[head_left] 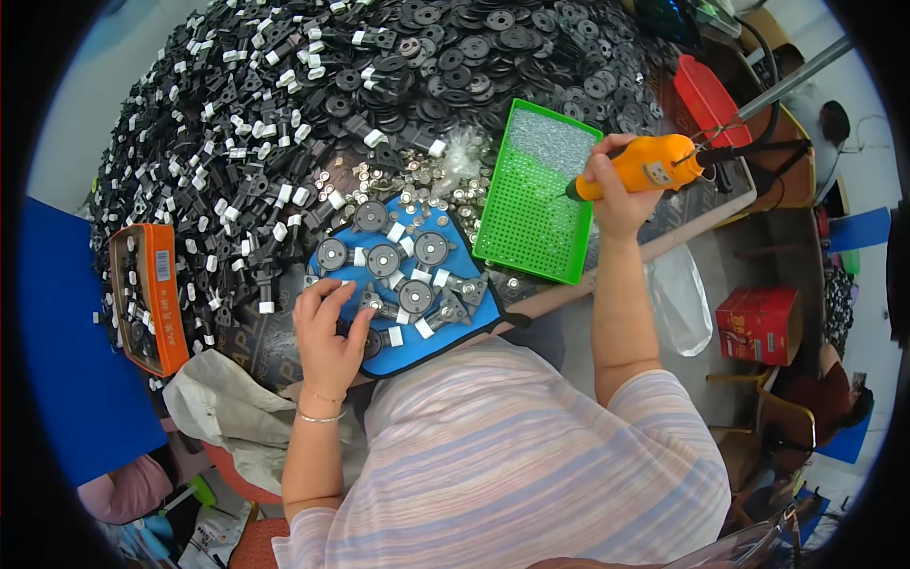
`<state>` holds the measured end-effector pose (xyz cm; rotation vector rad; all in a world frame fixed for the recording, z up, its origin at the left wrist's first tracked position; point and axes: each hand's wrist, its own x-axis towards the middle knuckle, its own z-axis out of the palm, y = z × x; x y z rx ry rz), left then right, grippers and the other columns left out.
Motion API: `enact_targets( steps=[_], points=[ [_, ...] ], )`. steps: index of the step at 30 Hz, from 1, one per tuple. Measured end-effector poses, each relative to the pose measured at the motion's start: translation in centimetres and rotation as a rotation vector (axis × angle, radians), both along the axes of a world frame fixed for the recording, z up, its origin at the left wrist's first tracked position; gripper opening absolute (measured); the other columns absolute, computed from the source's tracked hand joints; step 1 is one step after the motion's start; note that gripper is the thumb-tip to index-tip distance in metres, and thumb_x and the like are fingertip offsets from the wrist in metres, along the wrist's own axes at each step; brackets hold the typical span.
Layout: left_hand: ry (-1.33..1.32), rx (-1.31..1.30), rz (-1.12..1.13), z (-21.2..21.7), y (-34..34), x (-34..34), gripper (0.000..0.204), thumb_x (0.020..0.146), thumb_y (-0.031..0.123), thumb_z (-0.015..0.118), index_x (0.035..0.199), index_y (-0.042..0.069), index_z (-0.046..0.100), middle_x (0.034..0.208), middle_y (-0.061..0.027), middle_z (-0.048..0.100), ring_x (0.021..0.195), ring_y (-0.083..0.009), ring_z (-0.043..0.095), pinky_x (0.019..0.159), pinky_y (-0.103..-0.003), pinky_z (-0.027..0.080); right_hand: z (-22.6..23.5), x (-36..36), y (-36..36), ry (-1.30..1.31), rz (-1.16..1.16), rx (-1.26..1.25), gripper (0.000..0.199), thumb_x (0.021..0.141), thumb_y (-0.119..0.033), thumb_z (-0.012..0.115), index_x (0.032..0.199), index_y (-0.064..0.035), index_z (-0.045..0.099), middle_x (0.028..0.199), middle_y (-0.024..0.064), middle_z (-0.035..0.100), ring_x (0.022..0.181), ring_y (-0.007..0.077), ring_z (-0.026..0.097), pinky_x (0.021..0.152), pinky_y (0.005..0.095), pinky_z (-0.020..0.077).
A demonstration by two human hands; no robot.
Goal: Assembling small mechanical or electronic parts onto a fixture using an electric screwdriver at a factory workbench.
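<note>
My right hand [618, 190] is wrapped round an orange electric screwdriver [654, 163], its dark tip pointing left over a green perforated tray [531, 228]. Small silvery screws [552, 140] fill the tray's far end. My left hand [327, 327] rests at the left edge of a blue mat [441, 343], thumb and fingers apart, close beside a black part with a metal centre [373, 302]. Whether the fingertips touch that part is hard to see. Several black assemblies with round discs [415, 296] and white tabs lie on the mat.
A large heap of black parts with white tabs [237, 142] covers the far left; black discs [464, 57] are piled behind. Small metal pieces [417, 175] lie beyond the mat. An orange box [171, 299] stands left, a red tray [711, 100] far right. Another person [820, 408] is at right.
</note>
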<state>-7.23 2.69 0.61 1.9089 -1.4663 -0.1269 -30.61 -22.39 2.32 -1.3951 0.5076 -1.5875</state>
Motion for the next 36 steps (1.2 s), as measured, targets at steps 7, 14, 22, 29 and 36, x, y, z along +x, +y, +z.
enact_targets(
  steps=[7, 14, 22, 29, 36],
  points=[
    [-0.019, 0.000, -0.033, 0.3, -1.4, -0.1, 0.032, 0.064, 0.011, 0.070, 0.094, 0.004, 0.059, 0.097, -0.0099, 0.053, 0.089, -0.0271, 0.049, 0.078, -0.035, 0.038, -0.1, 0.2, -0.2, 0.018, 0.019, -0.011, 0.028, 0.069, 0.009, 0.062, 0.092, -0.0005, 0.050, 0.071, 0.0059, 0.054, 0.057, 0.0111, 0.053, 0.051, 0.0222, 0.0443],
    [-0.039, -0.059, -0.255, 0.0, -11.3, 0.2, 0.026, 0.067, 0.012, 0.068, 0.090, 0.003, 0.060, 0.095, -0.0130, 0.054, 0.091, -0.0308, 0.051, 0.079, -0.037, 0.041, 0.6, -0.7, 0.3, -0.027, -0.018, -0.008, 0.028, 0.071, 0.008, 0.059, 0.094, -0.0013, 0.047, 0.075, 0.0077, 0.054, 0.058, 0.0123, 0.052, 0.053, 0.0233, 0.0448],
    [-0.210, 0.065, -0.196, -3.6, -24.5, 0.4, 0.019, 0.070, 0.013, 0.056, 0.085, 0.003, 0.061, 0.088, -0.0148, 0.057, 0.088, -0.0308, 0.052, 0.078, -0.039, 0.043, 2.1, -2.2, 3.0, -0.180, 0.082, -0.059, 0.029, 0.070, 0.011, 0.055, 0.095, -0.0015, 0.047, 0.081, 0.0118, 0.053, 0.059, 0.0147, 0.051, 0.052, 0.0254, 0.0445],
    [-0.172, 0.014, -0.153, -1.5, -24.6, 1.2, 0.012, 0.073, 0.016, 0.057, 0.076, 0.007, 0.065, 0.081, -0.0133, 0.059, 0.082, -0.0300, 0.056, 0.073, -0.039, 0.046, 2.4, -2.7, 4.0, -0.160, 0.102, -0.068, 0.029, 0.071, 0.003, 0.060, 0.096, -0.0031, 0.045, 0.083, 0.0113, 0.050, 0.058, 0.0156, 0.049, 0.053, 0.0253, 0.0427],
    [0.242, 0.128, -0.383, 2.7, -13.1, -0.1, 0.014, 0.075, 0.013, 0.058, 0.084, 0.005, 0.064, 0.080, -0.0128, 0.057, 0.077, -0.0293, 0.056, 0.071, -0.035, 0.045, 2.6, -1.7, 4.7, -0.174, 0.235, -0.079, 0.028, 0.074, 0.000, 0.057, 0.099, -0.0014, 0.044, 0.083, 0.0139, 0.049, 0.058, 0.0176, 0.049, 0.054, 0.0268, 0.0435]
  ],
)
